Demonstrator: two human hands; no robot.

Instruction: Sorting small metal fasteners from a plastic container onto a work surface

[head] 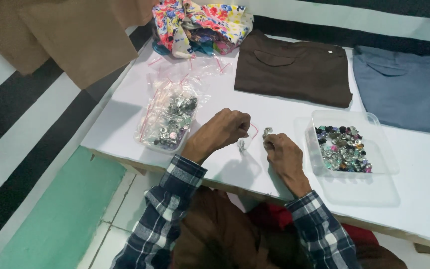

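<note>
Left hand fisted, pinching small clear zip bag with red seal; right hand just right of bag, fingertips closed on small metal buttons; clear plastic button tray farther right.

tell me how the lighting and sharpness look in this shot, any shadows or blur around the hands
Head view: dim, cool, even light; soft shadows fall on the white table beneath the left hand and right hand. The small bag and buttons between them are too soft to resolve; the clear tray shows no strong glare.
</note>
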